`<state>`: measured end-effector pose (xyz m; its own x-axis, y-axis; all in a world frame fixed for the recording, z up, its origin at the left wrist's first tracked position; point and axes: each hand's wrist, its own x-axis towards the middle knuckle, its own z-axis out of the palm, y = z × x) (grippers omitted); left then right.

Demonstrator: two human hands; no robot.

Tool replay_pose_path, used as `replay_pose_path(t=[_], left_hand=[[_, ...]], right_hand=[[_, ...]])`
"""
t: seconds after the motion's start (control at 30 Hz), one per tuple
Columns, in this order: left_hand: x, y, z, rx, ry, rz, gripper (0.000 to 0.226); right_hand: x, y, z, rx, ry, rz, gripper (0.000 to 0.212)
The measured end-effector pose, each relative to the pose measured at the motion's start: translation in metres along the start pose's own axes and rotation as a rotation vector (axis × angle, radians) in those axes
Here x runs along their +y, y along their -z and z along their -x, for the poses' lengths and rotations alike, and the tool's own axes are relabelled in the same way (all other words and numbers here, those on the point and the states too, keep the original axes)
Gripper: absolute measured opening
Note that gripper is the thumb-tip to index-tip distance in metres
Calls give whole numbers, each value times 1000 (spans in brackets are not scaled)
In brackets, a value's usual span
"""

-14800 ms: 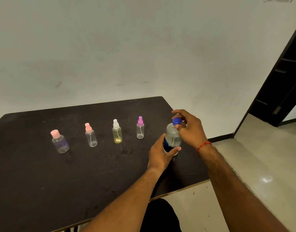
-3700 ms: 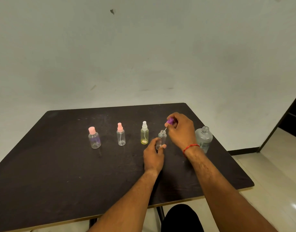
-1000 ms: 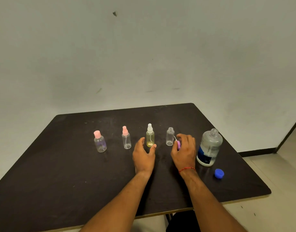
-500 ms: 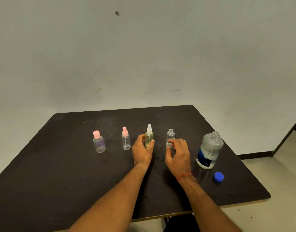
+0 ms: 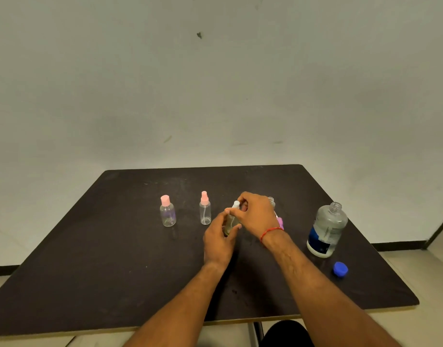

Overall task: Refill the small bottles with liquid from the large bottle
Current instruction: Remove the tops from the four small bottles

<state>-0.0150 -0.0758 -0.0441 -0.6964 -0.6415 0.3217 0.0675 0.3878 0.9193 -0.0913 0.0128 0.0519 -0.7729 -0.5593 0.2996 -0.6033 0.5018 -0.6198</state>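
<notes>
Left hand (image 5: 219,240): wraps the yellow bottle (image 5: 229,225), which stands mid-row on the table (image 5: 115,271).
Right hand (image 5: 255,214): pinches its white top (image 5: 236,204), likely to unscrew it.
Big bottle (image 5: 327,229): upright, uncapped, well right of the hands.
Risk: the open small bottle (image 5: 271,201) just behind the right hand could tip if knuckles nudge it.
Risk: a forearm swing could knock the big bottle and spill it.

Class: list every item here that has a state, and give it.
Large bottle: uncapped, upright.
Blue cap: off, lying loose.
Yellow spray bottle: left hand grips body, right hand pinches top.
Rightmost small bottle: uncapped.
Purple spray top: off, lying down.
Pink-capped bottle: closed.
Pink spray bottle: closed.
</notes>
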Motion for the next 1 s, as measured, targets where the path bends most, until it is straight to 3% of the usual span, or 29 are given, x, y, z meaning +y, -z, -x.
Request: replay_pose_path(t=[0.17, 0.37, 0.53, 0.73, 1.0], left_hand=[[-1, -3, -1, -19, -24, -24, 46], [-4, -6, -4, -35, -27, -32, 36], [-2, -5, -3, -16, -24, 13, 33], [0, -4, -2, -24, -5, 57, 44], [-5, -5, -4, -26, 25, 94, 35]], right_hand=[[1, 7, -6, -33, 5, 164, 15], [0, 10, -9, -130, 102, 222, 14], [2, 5, -4, -137, 94, 116, 43], [0, 2, -7, -44, 48, 147, 8], [2, 3, -1, -70, 40, -66, 38]])
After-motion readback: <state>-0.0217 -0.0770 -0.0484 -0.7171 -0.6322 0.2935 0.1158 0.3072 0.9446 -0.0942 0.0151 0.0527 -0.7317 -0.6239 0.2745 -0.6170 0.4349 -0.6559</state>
